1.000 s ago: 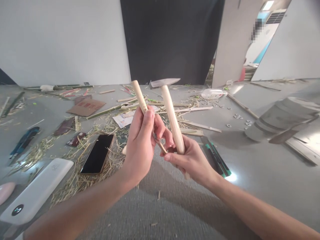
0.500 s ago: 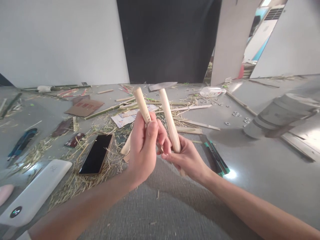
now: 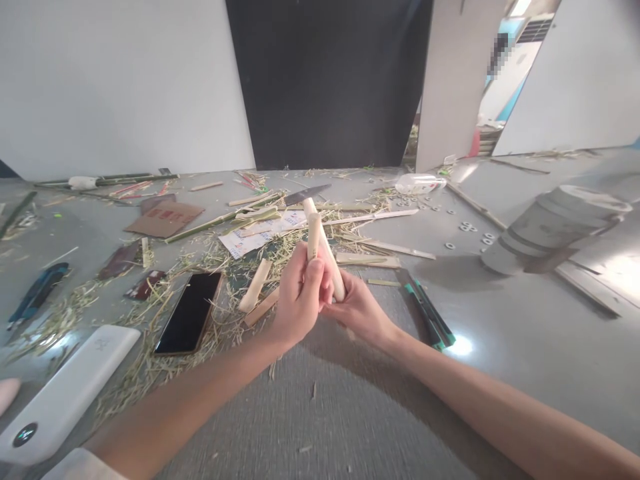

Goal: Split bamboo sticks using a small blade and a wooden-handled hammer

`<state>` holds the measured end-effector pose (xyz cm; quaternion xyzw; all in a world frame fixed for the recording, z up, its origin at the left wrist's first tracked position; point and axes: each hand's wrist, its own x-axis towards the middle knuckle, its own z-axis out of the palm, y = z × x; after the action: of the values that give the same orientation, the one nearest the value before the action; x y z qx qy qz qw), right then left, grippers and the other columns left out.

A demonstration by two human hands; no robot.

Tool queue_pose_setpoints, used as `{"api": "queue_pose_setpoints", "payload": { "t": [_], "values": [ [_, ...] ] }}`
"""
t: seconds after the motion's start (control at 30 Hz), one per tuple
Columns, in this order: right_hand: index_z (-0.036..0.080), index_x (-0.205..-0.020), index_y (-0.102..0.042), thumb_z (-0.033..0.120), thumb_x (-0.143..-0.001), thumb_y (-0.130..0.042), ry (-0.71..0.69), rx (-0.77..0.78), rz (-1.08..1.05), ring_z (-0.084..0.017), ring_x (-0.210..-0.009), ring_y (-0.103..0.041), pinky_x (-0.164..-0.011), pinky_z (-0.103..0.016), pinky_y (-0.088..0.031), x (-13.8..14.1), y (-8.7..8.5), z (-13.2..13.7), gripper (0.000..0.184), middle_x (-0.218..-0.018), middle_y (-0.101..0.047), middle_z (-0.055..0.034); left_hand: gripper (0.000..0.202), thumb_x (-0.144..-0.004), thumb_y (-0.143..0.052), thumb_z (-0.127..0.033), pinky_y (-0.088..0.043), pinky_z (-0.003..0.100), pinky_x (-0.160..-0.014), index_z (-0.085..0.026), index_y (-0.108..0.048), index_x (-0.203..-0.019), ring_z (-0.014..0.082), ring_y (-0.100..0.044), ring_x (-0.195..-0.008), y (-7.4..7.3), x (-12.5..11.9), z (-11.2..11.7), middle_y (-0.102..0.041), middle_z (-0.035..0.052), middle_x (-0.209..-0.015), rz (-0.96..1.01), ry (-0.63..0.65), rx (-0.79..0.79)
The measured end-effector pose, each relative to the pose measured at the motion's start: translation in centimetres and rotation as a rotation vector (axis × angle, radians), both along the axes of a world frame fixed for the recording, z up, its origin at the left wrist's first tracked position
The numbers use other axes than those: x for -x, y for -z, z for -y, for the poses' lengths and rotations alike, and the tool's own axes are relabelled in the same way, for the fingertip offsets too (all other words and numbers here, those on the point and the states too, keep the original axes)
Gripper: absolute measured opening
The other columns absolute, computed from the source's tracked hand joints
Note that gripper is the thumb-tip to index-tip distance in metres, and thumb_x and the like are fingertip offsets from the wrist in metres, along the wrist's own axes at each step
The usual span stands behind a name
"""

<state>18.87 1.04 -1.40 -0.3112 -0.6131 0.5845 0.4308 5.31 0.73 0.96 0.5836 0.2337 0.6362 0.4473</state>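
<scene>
My left hand [image 3: 299, 299] is closed round a pale wooden stick [image 3: 313, 235] that points up and away from me. Right beside it, my right hand [image 3: 359, 311] grips the wooden handle of a hammer [image 3: 327, 250], whose grey metal head [image 3: 306, 195] leans away toward the far side of the table. The two hands touch over the grey table [image 3: 500, 347], just beyond a grey mat [image 3: 330, 413]. Short cut pieces of bamboo [image 3: 255, 287] lie just left of my left hand.
A black phone [image 3: 190, 312] and a white power bank [image 3: 65, 393] lie at the left among straw and shavings. A green-edged tool [image 3: 430, 313] lies right of my hands. A grey roll [image 3: 550, 230], small washers [image 3: 470, 230], cardboard [image 3: 164, 219] and long bamboo strips [image 3: 370, 217] sit farther back.
Both hands have dropped lower and moved away from me. The stick and the hammer have tilted forward and come closer together, the hammer head now near the table.
</scene>
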Motion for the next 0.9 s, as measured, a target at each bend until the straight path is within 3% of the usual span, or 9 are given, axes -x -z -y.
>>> {"api": "queue_pose_setpoints", "payload": {
  "t": [0.4,0.63,0.77,0.87,0.9],
  "values": [
    [0.017,-0.091,-0.055,0.040,-0.082,-0.081,-0.009,-0.061,0.053,-0.010,-0.072,-0.052,-0.064,-0.020,-0.044,-0.1,0.3,0.2,0.036,-0.086,-0.060,0.0003,0.031,-0.111,-0.040,-0.043,-0.032,0.022,-0.045,-0.022,-0.044,-0.088,0.0071,-0.039,-0.051,1.0,-0.5,-0.1,-0.045,-0.0048,-0.070,-0.021,-0.028,-0.059],
    [0.017,-0.097,-0.057,0.044,-0.086,-0.078,0.053,-0.158,0.228,-0.012,-0.076,-0.049,-0.066,-0.023,-0.042,-1.4,-0.3,0.2,0.036,-0.089,-0.060,-0.0009,0.032,-0.111,-0.037,-0.042,-0.032,0.023,-0.047,-0.022,-0.043,-0.087,0.0081,-0.037,-0.052,0.9,-1.2,0.1,-0.041,-0.0048,-0.068,-0.027,-0.033,-0.056],
    [0.017,-0.091,-0.055,0.043,-0.091,-0.074,0.139,-0.249,0.413,-0.010,-0.066,-0.039,-0.057,-0.023,-0.031,-4.7,-3.1,0.3,0.032,-0.078,-0.051,0.0016,0.036,-0.110,-0.039,-0.044,-0.033,0.025,-0.050,-0.022,-0.043,-0.083,0.0106,-0.039,-0.058,0.8,-1.3,0.2,-0.042,-0.0027,-0.070,-0.075,-0.040,-0.066],
    [0.018,-0.087,-0.056,0.040,-0.091,-0.075,0.190,-0.342,0.557,-0.009,-0.060,-0.035,-0.052,-0.024,-0.025,-8.1,-7.6,1.0,0.030,-0.070,-0.045,0.0032,0.036,-0.110,-0.040,-0.044,-0.029,0.026,-0.048,-0.022,-0.044,-0.082,0.0106,-0.036,-0.057,0.9,-0.9,0.0,-0.040,-0.0025,-0.070,-0.073,-0.061,-0.068],
    [0.019,-0.088,-0.057,0.042,-0.098,-0.066,0.240,-0.453,0.700,-0.009,-0.055,-0.036,-0.050,-0.025,-0.025,-9.2,-9.4,1.4,0.026,-0.065,-0.044,0.0036,0.036,-0.110,-0.040,-0.044,-0.028,0.026,-0.047,-0.022,-0.044,-0.082,0.0103,-0.035,-0.056,1.0,-0.7,0.0,-0.039,-0.0026,-0.070,-0.062,-0.058,-0.067]
  ]
}}
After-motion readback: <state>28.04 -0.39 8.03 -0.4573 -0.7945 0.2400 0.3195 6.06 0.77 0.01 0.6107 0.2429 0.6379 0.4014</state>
